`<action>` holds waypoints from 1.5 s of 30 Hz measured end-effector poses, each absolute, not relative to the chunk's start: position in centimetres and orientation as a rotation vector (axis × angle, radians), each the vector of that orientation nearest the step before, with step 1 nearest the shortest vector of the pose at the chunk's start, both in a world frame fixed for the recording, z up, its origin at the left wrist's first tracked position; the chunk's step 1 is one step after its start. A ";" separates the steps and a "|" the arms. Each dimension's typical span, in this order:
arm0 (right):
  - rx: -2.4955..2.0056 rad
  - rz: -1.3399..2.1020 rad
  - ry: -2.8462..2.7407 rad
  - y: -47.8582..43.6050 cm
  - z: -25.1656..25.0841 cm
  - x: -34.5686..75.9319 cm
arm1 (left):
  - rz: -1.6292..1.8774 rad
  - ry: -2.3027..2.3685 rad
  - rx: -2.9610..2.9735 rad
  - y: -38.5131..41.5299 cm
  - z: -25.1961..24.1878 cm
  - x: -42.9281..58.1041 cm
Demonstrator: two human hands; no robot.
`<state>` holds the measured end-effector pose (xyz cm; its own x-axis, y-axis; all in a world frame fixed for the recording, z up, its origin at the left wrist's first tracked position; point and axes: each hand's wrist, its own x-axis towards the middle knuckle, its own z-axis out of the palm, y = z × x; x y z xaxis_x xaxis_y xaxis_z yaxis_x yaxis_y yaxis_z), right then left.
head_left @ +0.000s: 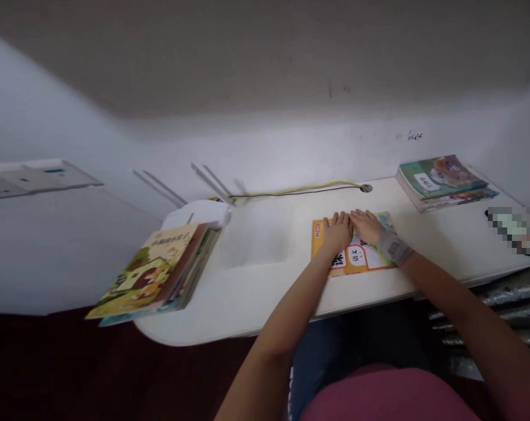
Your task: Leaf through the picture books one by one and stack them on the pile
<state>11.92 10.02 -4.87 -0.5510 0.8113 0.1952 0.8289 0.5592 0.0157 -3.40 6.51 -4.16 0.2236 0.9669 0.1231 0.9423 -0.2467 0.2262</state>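
Both hands (337,234) (367,227) lie flat on an orange-edged book (357,257) printed with dark characters on white.

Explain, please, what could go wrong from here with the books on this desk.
The left stack of books juts past the end of the white desk, so a bump might tip it off.

The left hand and right hand rest on the orange-bordered book; a sideways push could slide it.

The yellow cable lies loose along the back and might get snagged.
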 end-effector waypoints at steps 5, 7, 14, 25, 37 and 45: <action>-1.469 -0.103 -2.598 9.9 -5.7 14.2 | 0.335 1.941 2.343 6.2 -4.6 -6.1; -1.557 -0.090 -2.551 9.9 -5.7 16.5 | 0.351 2.021 2.269 5.9 -4.5 -7.7; -1.732 -0.078 -2.453 9.8 -6.1 19.1 | 0.480 2.174 2.092 6.4 -4.0 -9.1; -1.758 -0.060 -2.414 9.9 -6.2 18.5 | 0.623 2.056 1.693 9.1 -1.7 -10.3; -1.681 -0.002 -2.343 10.1 -6.8 18.4 | 0.756 1.415 1.034 -1.2 -1.6 -13.1; -1.673 0.035 -2.076 11.1 -6.8 19.6 | 1.155 1.241 0.708 -3.8 0.6 -12.5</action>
